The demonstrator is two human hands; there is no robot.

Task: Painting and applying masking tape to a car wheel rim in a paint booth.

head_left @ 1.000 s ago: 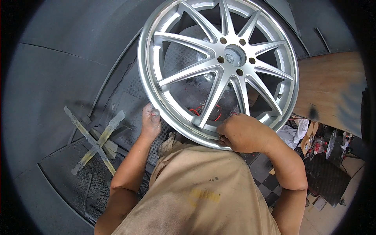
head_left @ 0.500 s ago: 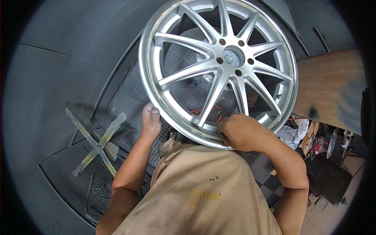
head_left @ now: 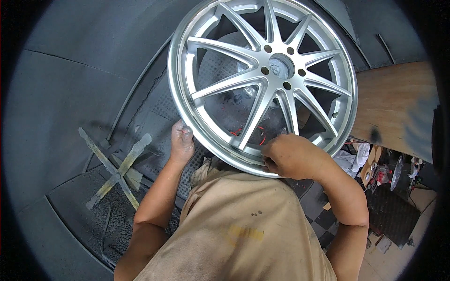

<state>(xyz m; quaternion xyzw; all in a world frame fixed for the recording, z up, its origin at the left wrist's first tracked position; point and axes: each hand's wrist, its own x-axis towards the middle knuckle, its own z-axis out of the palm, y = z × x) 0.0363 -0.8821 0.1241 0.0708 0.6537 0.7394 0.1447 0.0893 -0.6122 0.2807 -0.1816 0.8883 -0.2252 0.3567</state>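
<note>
A silver multi-spoke wheel rim (head_left: 259, 112) with a polished outer lip fills the upper middle, its face toward me. The bolt holes ring its round centre bore. My left hand (head_left: 182, 143), grey with dust, is closed against the lip's lower left edge, the thumb folded over the fingers; whatever they hold is hidden. Across the bottom of the lip lies my right hand (head_left: 296, 157), with its fingers pressed together and pointing into the inner side of the lip. Its back and wrist cover what is between those fingertips.
On the left, crossed strips of tape (head_left: 117, 175) stick to a dark surface. A wooden board (head_left: 393, 107) stands at right, above a white cloth (head_left: 351, 161), sanding discs and a red-labelled bottle (head_left: 383, 176). Red cord (head_left: 262, 136) shows behind the spokes.
The whole view has shifted very slightly. The wheel and both hands keep nearly the same places relative to each other, and my grip looks unchanged.
</note>
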